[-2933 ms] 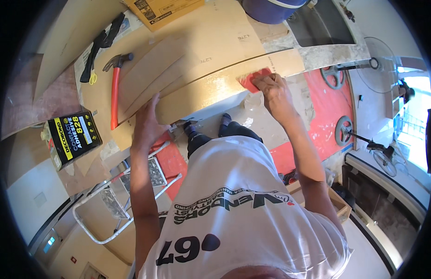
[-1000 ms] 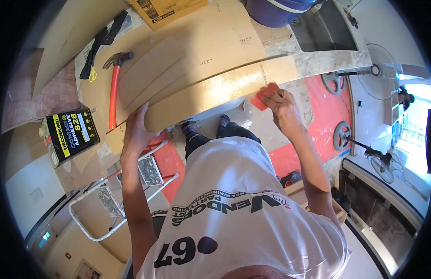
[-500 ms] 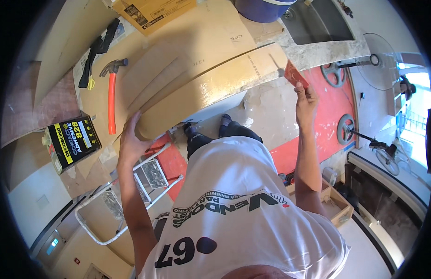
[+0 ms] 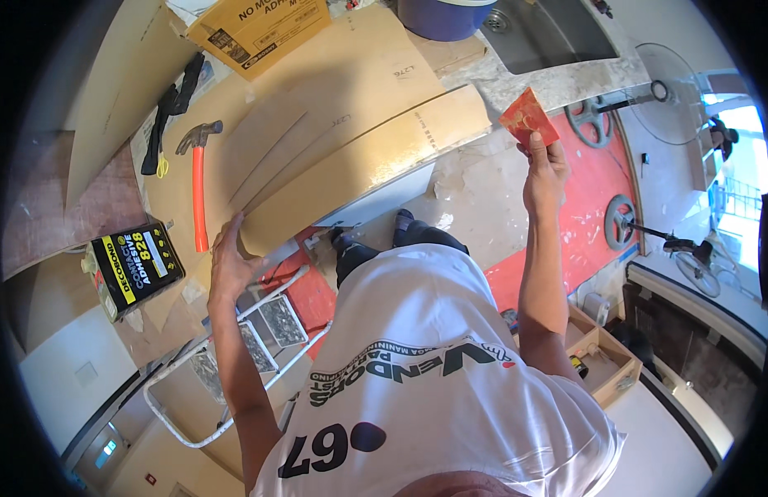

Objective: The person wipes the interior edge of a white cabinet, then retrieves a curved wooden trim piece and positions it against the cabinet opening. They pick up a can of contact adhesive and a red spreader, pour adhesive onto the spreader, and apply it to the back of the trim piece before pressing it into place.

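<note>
My right hand pinches a thin red square spreader by its lower edge, held up just past the right end of a long brown strip. The strip's upper surface shines as if wet and bows lengthwise along the bench's front edge. My left hand is at the strip's left end, fingers on its top edge and thumb lower, with the end between them. Behind it lie brown sheets with printed marks. An orange-handled claw hammer lies left of them.
A black and yellow adhesive can stands at the left. Dark cloth or straps lie behind it. A yellow box, a blue bucket and a sink line the back. A step ladder stands below my left arm.
My right hand has drawn the red spreader off the strip's right end and turned its flat face up. My left hand stays at the strip's left end. The whole view has shifted slightly.
</note>
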A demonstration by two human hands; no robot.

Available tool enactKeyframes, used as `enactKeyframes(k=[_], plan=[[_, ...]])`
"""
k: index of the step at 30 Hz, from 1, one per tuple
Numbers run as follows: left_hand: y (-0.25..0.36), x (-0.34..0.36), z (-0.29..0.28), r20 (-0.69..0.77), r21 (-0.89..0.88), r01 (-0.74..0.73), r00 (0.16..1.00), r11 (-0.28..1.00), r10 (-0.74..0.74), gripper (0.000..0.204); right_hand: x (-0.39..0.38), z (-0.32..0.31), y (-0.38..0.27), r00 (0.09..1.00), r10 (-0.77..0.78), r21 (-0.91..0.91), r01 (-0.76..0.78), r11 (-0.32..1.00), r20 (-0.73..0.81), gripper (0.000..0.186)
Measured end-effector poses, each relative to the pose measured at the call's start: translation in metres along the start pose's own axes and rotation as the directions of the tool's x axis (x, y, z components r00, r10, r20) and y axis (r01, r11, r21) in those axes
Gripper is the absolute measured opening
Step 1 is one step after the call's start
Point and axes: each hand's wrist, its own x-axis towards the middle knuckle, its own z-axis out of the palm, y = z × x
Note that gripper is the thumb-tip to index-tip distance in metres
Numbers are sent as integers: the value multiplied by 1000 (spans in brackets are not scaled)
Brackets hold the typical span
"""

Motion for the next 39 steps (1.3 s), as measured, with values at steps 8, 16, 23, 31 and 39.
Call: enactKeyframes(k=[8, 16, 23, 31, 39], plan=[[-1, -2, 2, -8, -41, 34, 999, 999, -34, 99, 5, 11, 1, 999, -26, 17, 25, 1000, 19, 30], [13, -2, -17, 96, -38, -23, 995, 999, 26, 101, 4, 12, 16, 998, 54, 219, -63, 974, 45, 25], [-11, -7, -11, 78, 7, -73, 994, 997, 72, 88, -10, 12, 26, 994, 94, 248, -104, 963, 52, 24], [-18, -10, -12, 3, -164, -139, 990, 977, 142, 85, 29, 3, 22, 922, 313, 463, -386, 798, 228, 19], [53, 31, 13, -71, -8, -357, 932, 934, 356, 113, 71, 18, 49, 851, 447, 234, -511, 827, 278, 30]])
